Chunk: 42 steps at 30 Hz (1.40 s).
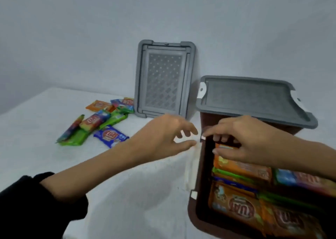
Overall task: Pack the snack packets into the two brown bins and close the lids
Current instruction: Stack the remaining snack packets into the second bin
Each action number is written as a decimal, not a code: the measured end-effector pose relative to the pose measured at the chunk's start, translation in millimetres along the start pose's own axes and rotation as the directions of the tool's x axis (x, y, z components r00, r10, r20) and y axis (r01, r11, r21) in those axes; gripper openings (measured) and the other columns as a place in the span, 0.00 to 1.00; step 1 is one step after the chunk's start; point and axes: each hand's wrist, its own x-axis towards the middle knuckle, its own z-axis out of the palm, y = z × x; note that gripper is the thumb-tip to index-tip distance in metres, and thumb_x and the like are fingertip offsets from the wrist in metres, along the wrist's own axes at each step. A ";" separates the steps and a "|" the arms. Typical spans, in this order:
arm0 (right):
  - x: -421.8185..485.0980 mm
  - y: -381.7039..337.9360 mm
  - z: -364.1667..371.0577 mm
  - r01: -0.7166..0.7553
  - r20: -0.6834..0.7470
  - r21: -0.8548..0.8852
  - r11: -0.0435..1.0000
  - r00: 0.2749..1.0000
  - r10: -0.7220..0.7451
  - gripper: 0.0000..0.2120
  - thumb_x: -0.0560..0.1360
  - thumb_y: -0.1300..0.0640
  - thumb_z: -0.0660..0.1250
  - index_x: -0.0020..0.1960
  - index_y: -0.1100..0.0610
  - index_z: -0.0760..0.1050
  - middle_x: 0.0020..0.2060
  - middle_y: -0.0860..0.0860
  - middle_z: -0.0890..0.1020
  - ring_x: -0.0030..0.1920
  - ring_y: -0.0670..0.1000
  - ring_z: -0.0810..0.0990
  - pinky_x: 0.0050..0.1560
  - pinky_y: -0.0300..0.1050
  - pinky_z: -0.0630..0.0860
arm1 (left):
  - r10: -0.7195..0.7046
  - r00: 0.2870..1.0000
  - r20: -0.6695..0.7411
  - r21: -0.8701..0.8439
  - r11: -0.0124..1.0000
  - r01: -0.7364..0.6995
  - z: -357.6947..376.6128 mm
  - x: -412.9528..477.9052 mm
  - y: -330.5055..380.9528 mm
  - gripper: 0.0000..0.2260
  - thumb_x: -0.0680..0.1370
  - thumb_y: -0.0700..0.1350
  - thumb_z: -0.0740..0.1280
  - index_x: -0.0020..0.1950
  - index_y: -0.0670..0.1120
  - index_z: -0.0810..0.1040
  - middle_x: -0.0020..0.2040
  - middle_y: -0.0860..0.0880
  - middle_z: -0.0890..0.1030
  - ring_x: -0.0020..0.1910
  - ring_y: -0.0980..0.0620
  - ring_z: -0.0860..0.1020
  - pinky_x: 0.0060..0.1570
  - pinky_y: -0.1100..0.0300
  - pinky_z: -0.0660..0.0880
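An open brown bin (197,187) stands at the lower right, filled with orange, green and blue snack packets (234,206). Behind it a second brown bin (204,119) has a grey lid (251,100) on top. My right hand (241,140) is over the open bin's far end, fingers pinching the top edge of an orange packet (241,166) inside. My left hand (163,135) hovers just left of the bin's rim, fingers spread, holding nothing. A loose grey lid (163,78) leans upright against the wall. Several packets (98,122) lie loose at the left.
The white tabletop (127,184) meets a pale wall behind. A blue packet (111,136) is the nearest of the loose pile. My dark sleeve (36,206) fills the lower left corner.
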 end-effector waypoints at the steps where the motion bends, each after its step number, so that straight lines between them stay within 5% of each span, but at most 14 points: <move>1: 19.4 -7.0 -1.9 0.032 -0.013 0.002 0.999 0.999 -0.032 0.20 0.74 0.44 0.64 0.65 0.42 0.70 0.45 0.38 0.73 0.44 0.38 0.73 0.46 0.33 0.72 | -0.056 0.998 -0.019 0.018 0.998 0.057 -8.7 -9.1 -15.8 0.13 0.76 0.54 0.65 0.58 0.53 0.78 0.51 0.56 0.82 0.46 0.60 0.79 0.44 0.65 0.77; 6: 120.9 -42.8 8.9 0.159 -0.053 0.019 0.987 0.986 -0.157 0.20 0.75 0.45 0.64 0.66 0.46 0.70 0.49 0.42 0.76 0.46 0.41 0.74 0.49 0.37 0.73 | -0.344 0.935 -0.088 0.057 0.935 0.350 -40.6 -56.2 -103.5 0.12 0.75 0.54 0.66 0.56 0.53 0.79 0.51 0.56 0.81 0.44 0.63 0.75 0.39 0.73 0.71; 10: 199.6 -68.3 37.2 0.196 -0.009 0.024 0.980 0.981 -0.196 0.19 0.76 0.49 0.63 0.66 0.50 0.71 0.53 0.48 0.78 0.53 0.48 0.76 0.54 0.43 0.74 | -0.565 0.815 -0.126 -0.041 0.824 0.565 -48.1 -88.2 -193.9 0.20 0.67 0.62 0.63 0.53 0.54 0.81 0.53 0.51 0.81 0.50 0.54 0.78 0.50 0.56 0.75; 15: 272.2 -94.3 88.2 0.221 0.107 0.017 0.975 0.969 -0.221 0.20 0.77 0.50 0.63 0.67 0.52 0.70 0.60 0.51 0.77 0.58 0.50 0.75 0.51 0.41 0.70 | -0.763 0.646 -0.024 0.007 0.646 0.763 -29.2 -118.1 -294.8 0.18 0.77 0.55 0.63 0.66 0.54 0.73 0.59 0.44 0.75 0.58 0.46 0.74 0.56 0.57 0.68; 22: 311.2 -111.8 158.7 0.091 0.291 0.107 0.990 0.949 -0.119 0.41 0.70 0.37 0.66 0.75 0.48 0.51 0.69 0.56 0.61 0.68 0.57 0.64 0.62 0.50 0.71 | -0.837 0.542 0.071 -0.216 0.518 0.828 13.6 -124.5 -348.1 0.29 0.76 0.59 0.62 0.74 0.52 0.60 0.55 0.40 0.75 0.56 0.44 0.74 0.48 0.60 0.67; 26: 313.1 -114.9 169.1 0.063 0.275 0.107 0.992 0.957 -0.090 0.39 0.72 0.44 0.68 0.75 0.46 0.50 0.69 0.56 0.60 0.68 0.58 0.59 0.62 0.52 0.70 | -0.881 0.467 0.082 -0.352 0.413 0.840 15.5 -115.1 -359.1 0.26 0.76 0.54 0.65 0.73 0.53 0.64 0.65 0.41 0.74 0.64 0.43 0.72 0.58 0.58 0.67; 30: 316.7 -110.8 162.3 -0.016 0.319 0.210 0.978 0.946 -0.053 0.39 0.70 0.50 0.72 0.75 0.44 0.54 0.65 0.57 0.64 0.66 0.59 0.61 0.60 0.49 0.69 | -0.911 0.400 0.103 -0.493 0.303 0.816 5.0 -114.2 -364.1 0.25 0.69 0.48 0.75 0.65 0.55 0.75 0.62 0.45 0.77 0.62 0.46 0.73 0.59 0.58 0.70; 35: 299.4 -94.9 135.5 -0.003 0.323 0.199 0.980 0.944 -0.063 0.38 0.69 0.49 0.72 0.74 0.43 0.57 0.63 0.57 0.67 0.63 0.59 0.65 0.51 0.43 0.64 | -0.876 0.481 -0.022 -0.377 0.453 0.808 -14.5 -105.6 -340.0 0.25 0.66 0.48 0.77 0.62 0.55 0.77 0.56 0.48 0.81 0.52 0.53 0.73 0.54 0.62 0.68; 42: 218.4 -60.5 51.2 -0.010 0.210 0.192 0.981 0.977 -0.031 0.36 0.68 0.50 0.73 0.72 0.40 0.60 0.48 0.45 0.66 0.49 0.47 0.68 0.46 0.39 0.70 | -0.624 0.781 -0.032 -0.248 0.762 0.599 -53.1 -56.8 -248.7 0.25 0.64 0.46 0.78 0.59 0.59 0.78 0.47 0.51 0.79 0.50 0.54 0.76 0.43 0.67 0.71</move>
